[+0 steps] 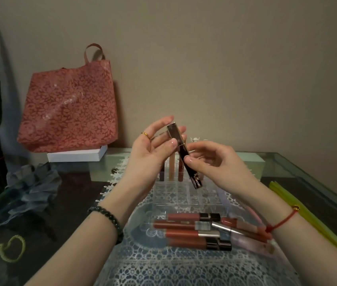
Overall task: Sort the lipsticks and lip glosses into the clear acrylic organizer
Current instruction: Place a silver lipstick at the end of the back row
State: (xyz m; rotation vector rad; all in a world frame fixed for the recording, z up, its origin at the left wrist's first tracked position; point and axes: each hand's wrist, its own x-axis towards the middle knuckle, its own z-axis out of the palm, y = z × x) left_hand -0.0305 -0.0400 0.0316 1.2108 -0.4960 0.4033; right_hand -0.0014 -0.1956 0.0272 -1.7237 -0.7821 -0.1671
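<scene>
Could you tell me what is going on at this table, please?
A person is sorting lip products. The left grip and right grip together hold a dark lipstick tube above the clear organizer, whose back row holds upright glosses. Loose glosses lie on the lace mat in front of it.

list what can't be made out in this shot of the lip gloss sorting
Head view, dark tube: print too small and blurred to read; the left hand and right hand cover parts of it.
Head view, upright tubes in the clear organizer: the hands hide their tops, so the count is unsure.
Head view, loose tubes: the right forearm covers the rightmost ends.
</scene>
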